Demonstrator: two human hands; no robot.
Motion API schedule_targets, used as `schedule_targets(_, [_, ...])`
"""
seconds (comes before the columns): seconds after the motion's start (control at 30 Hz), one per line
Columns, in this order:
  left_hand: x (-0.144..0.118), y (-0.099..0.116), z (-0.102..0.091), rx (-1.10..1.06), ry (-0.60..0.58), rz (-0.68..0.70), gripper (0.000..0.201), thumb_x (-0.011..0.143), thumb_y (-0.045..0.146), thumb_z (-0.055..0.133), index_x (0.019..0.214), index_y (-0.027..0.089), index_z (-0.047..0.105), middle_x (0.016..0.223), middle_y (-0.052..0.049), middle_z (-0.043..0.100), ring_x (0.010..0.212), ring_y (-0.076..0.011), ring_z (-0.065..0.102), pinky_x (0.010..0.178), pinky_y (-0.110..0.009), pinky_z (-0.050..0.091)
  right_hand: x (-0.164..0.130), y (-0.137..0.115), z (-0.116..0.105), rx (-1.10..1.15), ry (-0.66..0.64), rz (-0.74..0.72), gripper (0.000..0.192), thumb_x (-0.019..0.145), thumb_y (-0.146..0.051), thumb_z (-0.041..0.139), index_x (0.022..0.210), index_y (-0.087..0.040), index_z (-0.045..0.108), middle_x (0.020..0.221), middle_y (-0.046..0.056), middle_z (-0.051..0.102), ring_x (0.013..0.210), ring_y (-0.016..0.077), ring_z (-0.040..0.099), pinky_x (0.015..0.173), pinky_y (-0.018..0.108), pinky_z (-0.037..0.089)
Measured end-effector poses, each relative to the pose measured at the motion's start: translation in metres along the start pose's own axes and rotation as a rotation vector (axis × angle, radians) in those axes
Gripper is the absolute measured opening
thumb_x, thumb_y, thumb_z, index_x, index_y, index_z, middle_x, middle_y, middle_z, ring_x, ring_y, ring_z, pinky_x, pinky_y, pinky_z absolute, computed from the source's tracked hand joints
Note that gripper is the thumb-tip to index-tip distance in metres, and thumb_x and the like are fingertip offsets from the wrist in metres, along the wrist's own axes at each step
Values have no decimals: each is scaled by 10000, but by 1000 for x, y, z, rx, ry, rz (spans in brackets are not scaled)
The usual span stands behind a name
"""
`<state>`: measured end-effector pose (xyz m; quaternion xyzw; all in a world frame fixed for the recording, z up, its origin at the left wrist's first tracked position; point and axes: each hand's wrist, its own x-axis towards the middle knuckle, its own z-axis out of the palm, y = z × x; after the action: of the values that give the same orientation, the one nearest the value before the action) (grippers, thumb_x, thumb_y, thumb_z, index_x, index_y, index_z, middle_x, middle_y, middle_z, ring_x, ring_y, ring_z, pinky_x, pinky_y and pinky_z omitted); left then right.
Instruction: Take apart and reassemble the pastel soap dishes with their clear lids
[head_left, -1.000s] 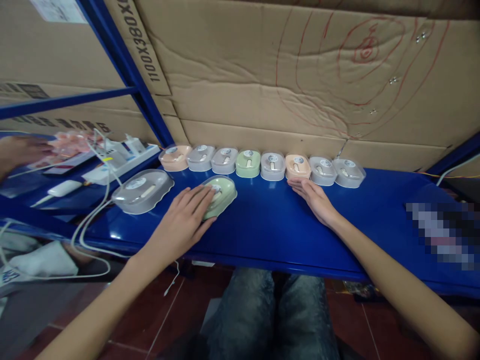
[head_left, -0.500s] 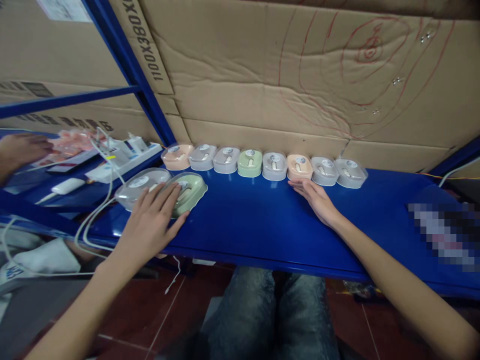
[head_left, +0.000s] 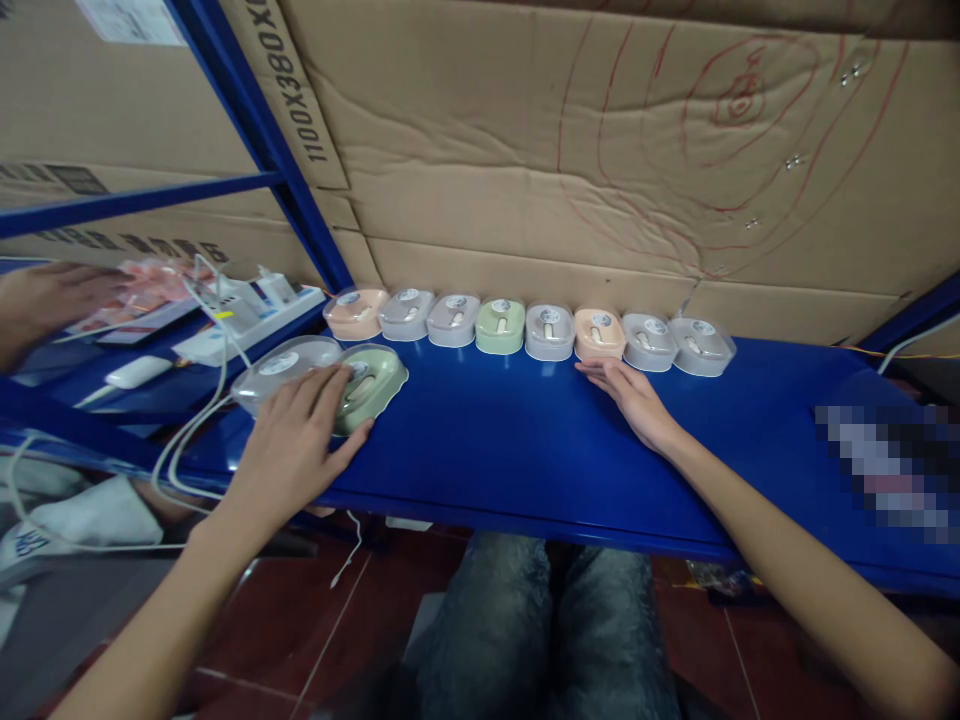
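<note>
- I see the left hand flat on the green case, grip spread, not clamped; case touches, apparently, the grey case.
- Right hand rests open on the blue counter, near the peach case.

Cardboard wall behind; white power strip, cables left; blue post

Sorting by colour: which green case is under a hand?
The green case in front, beside the grey case; the left hand rests on it. The other green one sits untouched in the back row.
</note>
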<state>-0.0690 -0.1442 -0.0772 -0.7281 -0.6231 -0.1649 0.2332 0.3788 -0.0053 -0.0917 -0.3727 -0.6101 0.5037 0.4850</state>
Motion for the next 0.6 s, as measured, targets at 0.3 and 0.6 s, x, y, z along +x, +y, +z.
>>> schedule_targets(0.3, [6, 3, 3, 56, 25, -10, 821, 1124, 628, 285, 1542, -12, 583, 1505, -289, 617, 1374, -479, 572, 1178, -604, 460, 0, 0, 1, -9, 3, -8, 567, 870, -815, 761, 1114, -306, 815, 1327, 72, 819, 1393, 321, 693, 1318, 575, 418])
schedule_targets(0.6, [7, 3, 1, 44, 103, -48, 811, 1103, 669, 393, 1486, -4, 635, 1477, -303, 624, 1379, -488, 558, 1185, -620, 468, -1, -2, 1, -29, -10, -13, 553, 905, -807, 727, 1125, -306, 808, 1323, 72, 819, 1394, 316, 694, 1314, 569, 422])
